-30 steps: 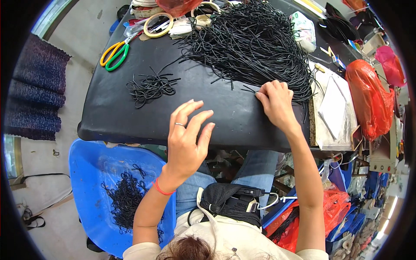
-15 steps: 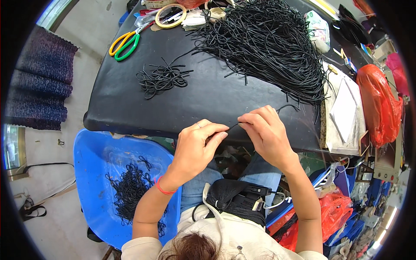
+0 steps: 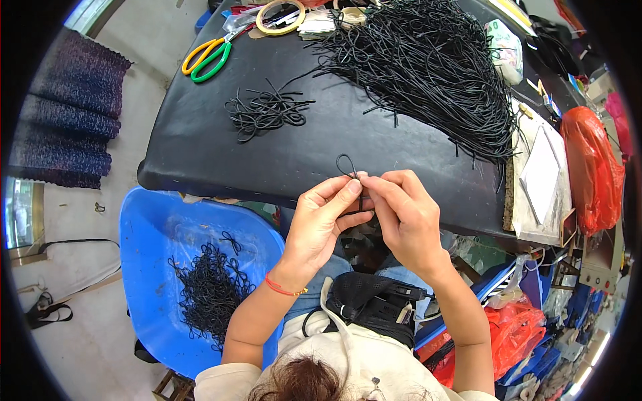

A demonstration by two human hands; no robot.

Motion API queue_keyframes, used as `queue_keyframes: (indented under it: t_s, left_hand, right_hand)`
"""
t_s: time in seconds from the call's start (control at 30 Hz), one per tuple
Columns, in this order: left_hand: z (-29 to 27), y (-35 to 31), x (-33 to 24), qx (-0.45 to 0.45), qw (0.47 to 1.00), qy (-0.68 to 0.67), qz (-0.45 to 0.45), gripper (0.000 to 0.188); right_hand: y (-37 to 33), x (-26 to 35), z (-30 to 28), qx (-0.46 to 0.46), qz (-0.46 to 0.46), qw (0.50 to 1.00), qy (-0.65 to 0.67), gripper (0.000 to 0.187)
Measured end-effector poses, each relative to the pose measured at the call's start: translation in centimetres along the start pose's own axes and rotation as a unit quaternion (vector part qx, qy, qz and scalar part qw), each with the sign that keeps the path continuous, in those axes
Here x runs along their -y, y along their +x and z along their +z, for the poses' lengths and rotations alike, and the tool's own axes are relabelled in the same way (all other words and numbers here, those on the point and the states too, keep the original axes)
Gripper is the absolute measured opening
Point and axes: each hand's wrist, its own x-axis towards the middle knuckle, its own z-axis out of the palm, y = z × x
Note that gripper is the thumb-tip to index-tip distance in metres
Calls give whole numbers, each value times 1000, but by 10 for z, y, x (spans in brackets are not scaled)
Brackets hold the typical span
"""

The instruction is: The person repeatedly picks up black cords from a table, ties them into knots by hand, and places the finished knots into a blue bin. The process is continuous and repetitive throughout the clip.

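A thin black cord (image 3: pixel 346 162) is pinched between my hands at the near edge of the black table, its upper part standing up as a small loop. My left hand (image 3: pixel 329 210) grips it between thumb and index finger. Fingertips of my right hand (image 3: pixel 404 207) press on the cord at the base of that loop, touching the left fingertips. A short end hangs below, partly hidden by the fingers. Farther off on the table (image 3: pixel 221 157) lie a small bunch of black cords (image 3: pixel 267 111) and a large heap of long black cords (image 3: pixel 421 73).
On the left stands a blue tub (image 3: pixel 144 267) with many small knotted black cords (image 3: pixel 210 294) inside. Scissors (image 3: pixel 212 60) with yellow and green handles and a tape roll (image 3: pixel 281 30) lie at the back. A white board (image 3: pixel 545 200) and red plastic bag (image 3: pixel 592 174) are at right.
The cord, earlier stretched short between my separated hands, is now bent into an upright loop. My hands have come together, the left turning palm upward. The view has shifted slightly.
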Motion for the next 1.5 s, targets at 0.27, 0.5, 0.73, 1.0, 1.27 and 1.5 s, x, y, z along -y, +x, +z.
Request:
queue_keyframes:
  t_s: [0.27, 0.5, 0.73, 1.0, 1.27, 1.5]
  left_hand:
    - [-8, 4, -3, -5, 988, -136, 75, 15]
    - [-7, -6, -9, 23, 999, 26, -25, 13]
    - [-4, -8, -5, 38, 995, 86, 26, 12]
    - [-1, -21, -12, 139, 895, 393, 157, 17]
    - [0, -13, -11, 77, 989, 120, 43, 28]
    - [-3, -13, -8, 99, 988, 118, 28, 25]
  right_hand:
    - [-3, 0, -11, 2, -10, 999, -37, 21]
    - [1, 1, -10, -17, -71, 994, -76, 21]
    - [-4, 7, -11, -21, -40, 997, -66, 23]
    - [23, 8, -45, 51, -53, 996, -58, 14]
    - [-8, 7, -23, 72, 73, 991, 85, 15]
    - [-18, 20, -24, 114, 247, 905, 328, 15]
